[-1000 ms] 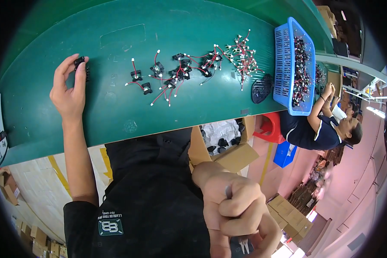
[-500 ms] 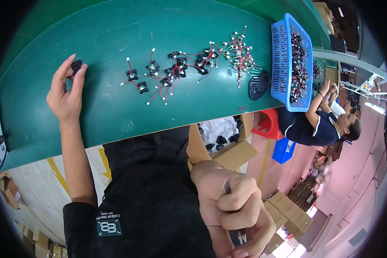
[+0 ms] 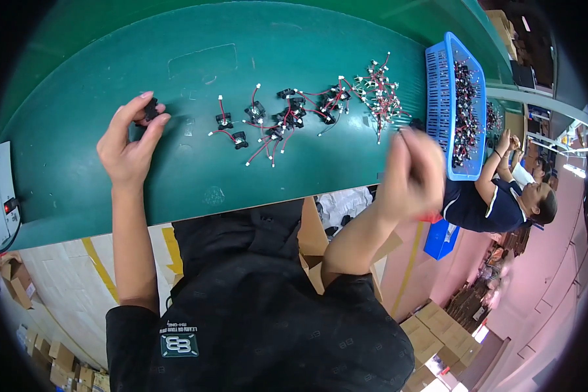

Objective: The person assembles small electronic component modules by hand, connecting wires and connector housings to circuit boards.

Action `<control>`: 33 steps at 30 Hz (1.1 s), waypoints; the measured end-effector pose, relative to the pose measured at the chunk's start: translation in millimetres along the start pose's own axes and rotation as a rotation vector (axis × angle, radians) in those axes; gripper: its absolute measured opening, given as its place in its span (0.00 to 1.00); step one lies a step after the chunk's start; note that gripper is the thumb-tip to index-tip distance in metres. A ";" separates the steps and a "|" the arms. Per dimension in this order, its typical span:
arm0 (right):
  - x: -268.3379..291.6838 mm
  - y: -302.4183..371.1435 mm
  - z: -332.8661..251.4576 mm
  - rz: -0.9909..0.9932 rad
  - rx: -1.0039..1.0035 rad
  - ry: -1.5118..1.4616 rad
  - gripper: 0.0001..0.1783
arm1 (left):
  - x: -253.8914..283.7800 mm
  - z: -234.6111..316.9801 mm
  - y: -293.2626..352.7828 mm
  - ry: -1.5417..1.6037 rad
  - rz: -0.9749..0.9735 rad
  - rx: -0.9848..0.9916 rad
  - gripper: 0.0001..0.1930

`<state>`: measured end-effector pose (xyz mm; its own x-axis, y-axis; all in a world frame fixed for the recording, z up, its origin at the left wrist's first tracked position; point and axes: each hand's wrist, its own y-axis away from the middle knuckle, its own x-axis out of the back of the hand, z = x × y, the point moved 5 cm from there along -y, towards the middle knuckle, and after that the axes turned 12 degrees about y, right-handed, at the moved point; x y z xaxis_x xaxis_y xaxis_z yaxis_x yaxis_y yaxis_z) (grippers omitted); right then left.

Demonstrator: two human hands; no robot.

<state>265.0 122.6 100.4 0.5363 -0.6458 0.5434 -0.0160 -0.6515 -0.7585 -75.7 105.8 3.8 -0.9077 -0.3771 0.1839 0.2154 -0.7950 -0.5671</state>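
Note:
Between the thumb and fingertips of my left hand (image 3: 127, 147) is a small black plastic part (image 3: 152, 110), held just above the green table. My right hand (image 3: 415, 173) is blurred by motion over the table's right part. Its fingers look curled together; what they hold cannot be made out. Left of it lies a loose pile of red-and-black wires with white connectors (image 3: 379, 98). Between my hands several black plastic parts with wires attached (image 3: 291, 116) are spread out, two standing nearest the left hand (image 3: 224, 121).
A blue basket (image 3: 437, 98) full of wired parts stands at the right. Below the table edge, a cardboard box (image 3: 312, 228) holds white plastic and black parts. Another person (image 3: 483, 202) works farther right. A white device (image 3: 0, 196) sits at the far left.
My right hand has swung from close in front of my body up over the table by the blue basket. The left hand keeps its black part; the whole view has shifted slightly.

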 end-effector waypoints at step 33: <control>-27.7 37.1 55.9 -0.182 -0.818 -0.437 0.11 | -49.3 35.8 44.1 0.658 -0.070 0.208 0.20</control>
<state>296.8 138.6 37.1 0.8549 -0.4082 0.3202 -0.3988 -0.9118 -0.0977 -8.6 72.3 -1.5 -0.9376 -0.0075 -0.3478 0.1532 -0.9065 -0.3935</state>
